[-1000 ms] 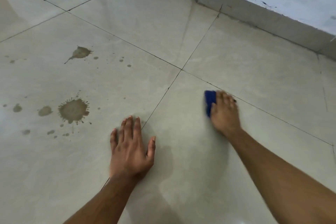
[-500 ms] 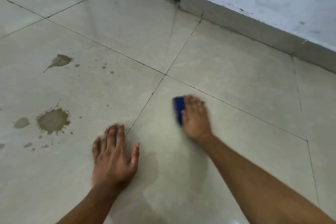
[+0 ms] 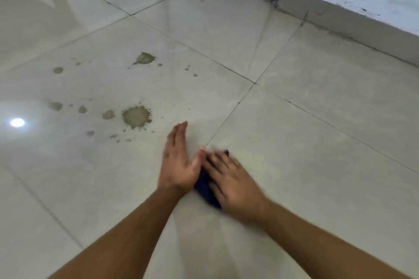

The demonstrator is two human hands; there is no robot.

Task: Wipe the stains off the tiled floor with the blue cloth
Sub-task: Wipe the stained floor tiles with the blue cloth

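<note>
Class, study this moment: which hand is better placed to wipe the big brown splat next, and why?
Probably the right hand: it already presses the blue cloth on the floor. The left hand lies nearer the big splat but holds nothing.

2 bare forearms, bare hands (image 3: 204, 172), no sleeves.

Floor: glossy pale grey tiled floor (image 3: 317, 88) with thin dark grout lines.
Stains: brown splatter stains (image 3: 136, 116) on the left tile, one big round blot with smaller drops around.
Cloth: dark blue cloth (image 3: 205, 189) lies flat on the floor, partly covered.
</note>
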